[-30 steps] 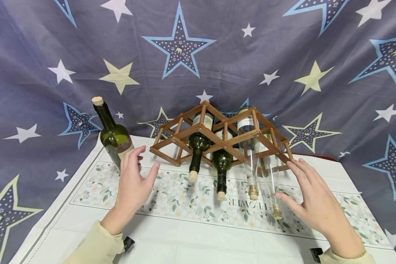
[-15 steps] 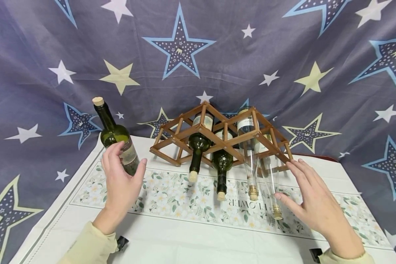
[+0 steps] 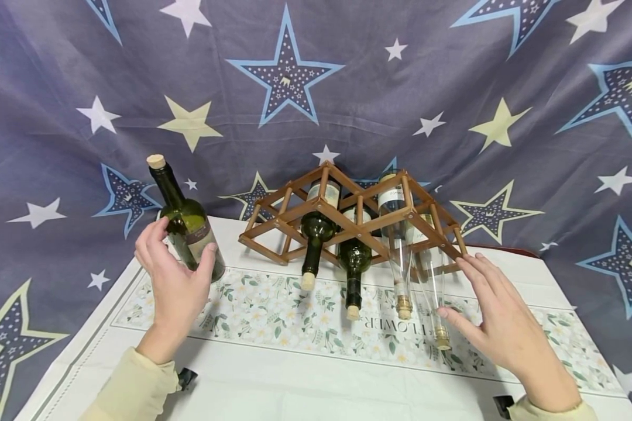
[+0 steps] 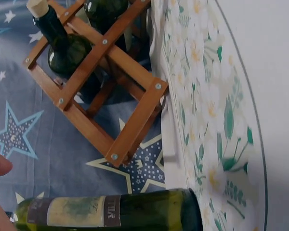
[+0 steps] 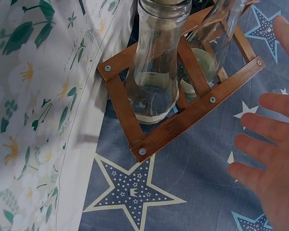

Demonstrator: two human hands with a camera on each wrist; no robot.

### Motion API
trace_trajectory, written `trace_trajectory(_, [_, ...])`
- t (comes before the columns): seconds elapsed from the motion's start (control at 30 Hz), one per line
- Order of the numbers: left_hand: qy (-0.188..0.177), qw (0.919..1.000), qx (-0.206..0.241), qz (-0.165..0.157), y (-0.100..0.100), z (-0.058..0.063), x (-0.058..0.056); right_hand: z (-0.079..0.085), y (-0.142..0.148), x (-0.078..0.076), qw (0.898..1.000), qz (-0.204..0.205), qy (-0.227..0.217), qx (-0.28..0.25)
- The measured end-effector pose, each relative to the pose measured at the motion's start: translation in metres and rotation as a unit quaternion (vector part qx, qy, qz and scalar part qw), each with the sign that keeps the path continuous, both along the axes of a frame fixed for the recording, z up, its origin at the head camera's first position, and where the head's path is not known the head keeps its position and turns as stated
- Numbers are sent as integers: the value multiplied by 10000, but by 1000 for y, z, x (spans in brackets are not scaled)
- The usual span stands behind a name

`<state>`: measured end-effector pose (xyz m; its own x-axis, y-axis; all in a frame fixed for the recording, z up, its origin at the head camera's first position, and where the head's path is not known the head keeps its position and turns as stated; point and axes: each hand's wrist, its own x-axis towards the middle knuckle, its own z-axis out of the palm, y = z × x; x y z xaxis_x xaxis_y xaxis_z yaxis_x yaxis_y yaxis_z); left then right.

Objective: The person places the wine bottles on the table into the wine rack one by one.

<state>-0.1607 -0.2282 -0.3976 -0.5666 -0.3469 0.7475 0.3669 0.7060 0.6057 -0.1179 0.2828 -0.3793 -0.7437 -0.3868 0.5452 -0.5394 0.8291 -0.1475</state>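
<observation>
A corked green wine bottle stands upright at the left end of the table. My left hand is in front of it, thumb and fingers spread to either side; contact cannot be made out. In the left wrist view the bottle crosses the bottom, with a bit of the hand at the left edge. The brown wooden wine rack holds two green bottles and two clear ones, necks toward me. My right hand, fingers extended, is beside the rack's right end, near a clear bottle.
A white tablecloth with a floral band covers the table. Behind it hangs a dark star-patterned curtain. Openings at the rack's left end hold no bottle.
My left hand has moved leftward from between the standing bottle and the rack to in front of the bottle. The right hand, rack and bottles look unmoved.
</observation>
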Motion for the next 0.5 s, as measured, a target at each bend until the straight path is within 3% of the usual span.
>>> trace_trajectory(0.2, [67, 9998, 4, 174, -7, -1, -7, 0, 0, 0, 10000, -44, -41, 24])
trace_trajectory(0.5, [-213, 9992, 110, 311, -15, -6, -15, 0, 0, 0, 9999, -82, -128, 57])
